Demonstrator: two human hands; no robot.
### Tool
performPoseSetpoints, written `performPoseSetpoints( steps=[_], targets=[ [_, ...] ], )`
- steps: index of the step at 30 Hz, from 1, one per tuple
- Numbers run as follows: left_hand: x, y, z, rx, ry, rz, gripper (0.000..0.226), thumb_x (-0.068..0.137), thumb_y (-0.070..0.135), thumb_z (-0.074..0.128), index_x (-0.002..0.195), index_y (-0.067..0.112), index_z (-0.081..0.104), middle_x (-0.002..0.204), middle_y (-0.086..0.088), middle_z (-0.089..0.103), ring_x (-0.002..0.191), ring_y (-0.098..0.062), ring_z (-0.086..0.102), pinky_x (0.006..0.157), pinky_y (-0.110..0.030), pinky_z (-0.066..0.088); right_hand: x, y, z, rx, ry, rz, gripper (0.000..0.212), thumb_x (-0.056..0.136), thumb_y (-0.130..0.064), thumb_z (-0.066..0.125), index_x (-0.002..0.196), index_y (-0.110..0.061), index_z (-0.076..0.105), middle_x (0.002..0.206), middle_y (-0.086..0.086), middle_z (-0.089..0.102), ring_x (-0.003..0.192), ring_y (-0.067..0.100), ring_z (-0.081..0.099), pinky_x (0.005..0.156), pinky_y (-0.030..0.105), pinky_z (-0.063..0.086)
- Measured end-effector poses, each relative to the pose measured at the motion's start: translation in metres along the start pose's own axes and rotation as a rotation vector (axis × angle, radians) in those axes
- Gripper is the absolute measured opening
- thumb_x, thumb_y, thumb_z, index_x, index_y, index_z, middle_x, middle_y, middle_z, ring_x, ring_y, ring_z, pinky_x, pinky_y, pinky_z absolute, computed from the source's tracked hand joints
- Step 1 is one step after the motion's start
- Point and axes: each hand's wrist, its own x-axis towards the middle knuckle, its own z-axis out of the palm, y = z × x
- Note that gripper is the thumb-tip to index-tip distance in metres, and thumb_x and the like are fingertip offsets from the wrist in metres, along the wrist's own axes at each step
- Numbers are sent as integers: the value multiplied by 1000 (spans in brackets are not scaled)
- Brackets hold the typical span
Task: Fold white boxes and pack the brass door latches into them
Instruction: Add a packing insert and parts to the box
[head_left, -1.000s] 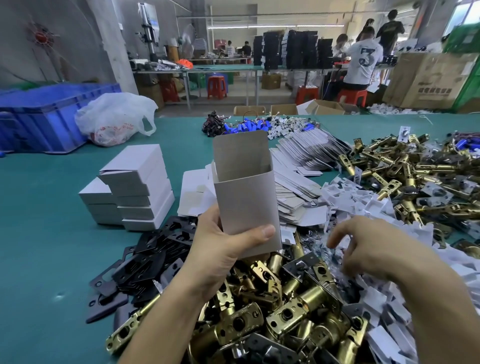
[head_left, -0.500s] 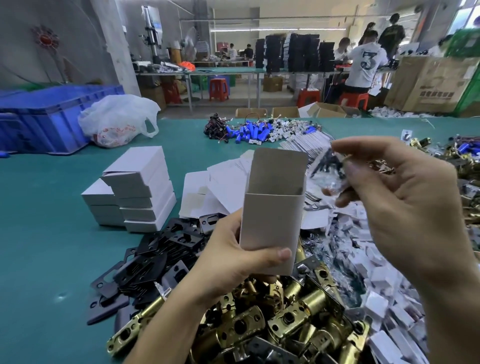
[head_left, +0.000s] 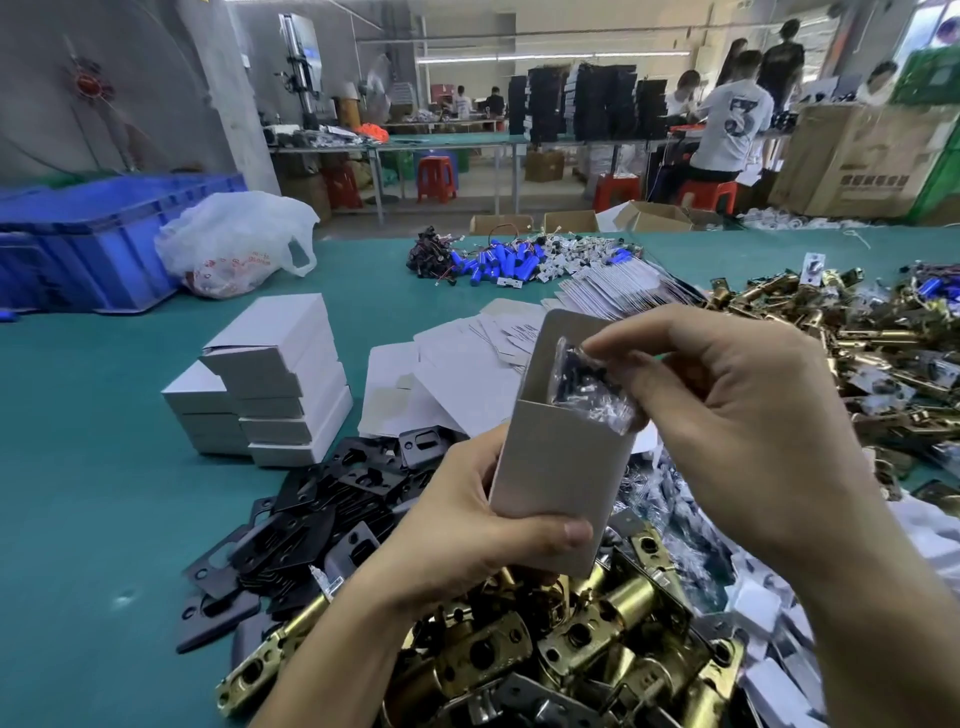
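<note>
My left hand (head_left: 467, 535) grips an upright white box (head_left: 561, 457) with its top flap open, held above a heap of brass door latches (head_left: 571, 644) at the near edge. My right hand (head_left: 727, 415) pinches a small clear bag of dark screws (head_left: 587, 389) at the box's open mouth, the bag partly inside. More brass latches (head_left: 831, 332) lie piled at the right. A stack of closed white boxes (head_left: 275, 379) stands to the left on the teal table (head_left: 78, 467).
Black strike plates (head_left: 322, 509) lie left of the box. Flat white box blanks (head_left: 457, 364) and small white packets (head_left: 769, 613) spread behind and right. Blue cylinders (head_left: 498, 262), a plastic bag (head_left: 234, 244) and a blue crate (head_left: 88, 239) sit at the far side. People work beyond.
My right hand left the packet pile, rose with a screw bag and brought it to the box's open top. My left hand shifted the box slightly right.
</note>
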Motion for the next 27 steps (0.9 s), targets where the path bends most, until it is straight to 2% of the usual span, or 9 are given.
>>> performPoseSetpoints(
  steps=[3, 5, 8, 11, 16, 18, 20, 24, 27],
  targets=[
    [0, 0, 0, -5, -2, 11, 45, 71, 13, 85, 110, 32, 73, 99, -4, 75, 90, -17, 71, 73, -31, 59, -2, -2, 7, -145, 6, -24, 25, 91, -1, 65, 92, -23, 77, 68, -30, 57, 67, -15, 58, 60, 2, 41],
    [-1, -1, -1, -35, 19, 11, 45, 69, 17, 86, 109, 33, 73, 99, -2, 76, 90, -16, 72, 73, -30, 59, -2, -5, 12, -189, -4, -23, 25, 92, -3, 63, 94, -23, 77, 73, -26, 61, 67, -14, 56, 61, 3, 39],
    [-1, -1, -1, -59, 19, 32, 39, 70, 15, 85, 103, 33, 74, 92, 2, 76, 85, -12, 72, 71, -27, 58, -1, -9, 14, -146, -128, 51, 23, 91, -31, 52, 99, -33, 74, 95, -18, 66, 89, -2, 59, 75, 19, 47],
    [0, -1, -1, -69, 27, 32, 38, 70, 16, 86, 104, 29, 73, 93, 0, 75, 86, -14, 72, 71, -27, 58, -3, -9, 8, -175, -275, 93, 37, 81, -55, 47, 108, -40, 68, 101, -22, 56, 93, -8, 52, 72, 11, 37],
    [1, 0, 0, -30, -14, 44, 38, 70, 15, 84, 101, 32, 73, 90, 5, 72, 85, -11, 68, 73, -34, 62, 0, -6, 1, -178, -278, 114, 30, 85, -45, 48, 100, -43, 73, 95, -18, 50, 95, -7, 49, 74, 5, 34],
    [0, 0, 1, -27, -37, 47, 38, 71, 11, 83, 100, 33, 73, 89, 7, 72, 83, -9, 68, 72, -32, 61, -1, -7, 1, -192, -294, 112, 29, 85, -45, 48, 97, -41, 74, 93, -15, 57, 93, -1, 53, 77, 11, 39],
    [0, 0, 1, -19, -41, 46, 38, 71, 11, 83, 100, 33, 73, 88, 7, 72, 83, -9, 68, 71, -30, 60, -2, -6, 3, -167, -271, 113, 24, 86, -42, 53, 94, -37, 75, 91, -13, 65, 91, 3, 58, 80, 26, 46],
    [0, -1, 0, -33, -10, 28, 36, 65, 16, 86, 97, 27, 74, 86, 1, 71, 82, -14, 68, 68, -34, 59, -4, -10, 5, -53, -228, 88, 13, 90, -30, 64, 93, -33, 76, 87, -21, 73, 91, -3, 64, 76, 21, 48],
    [0, -1, 1, -20, -23, 27, 35, 67, 9, 87, 95, 24, 72, 84, 1, 68, 79, -15, 67, 66, -39, 61, -5, -13, 3, -81, -338, 99, 19, 94, -40, 57, 95, -33, 75, 88, -22, 72, 88, 1, 65, 74, 34, 51]
  ],
)
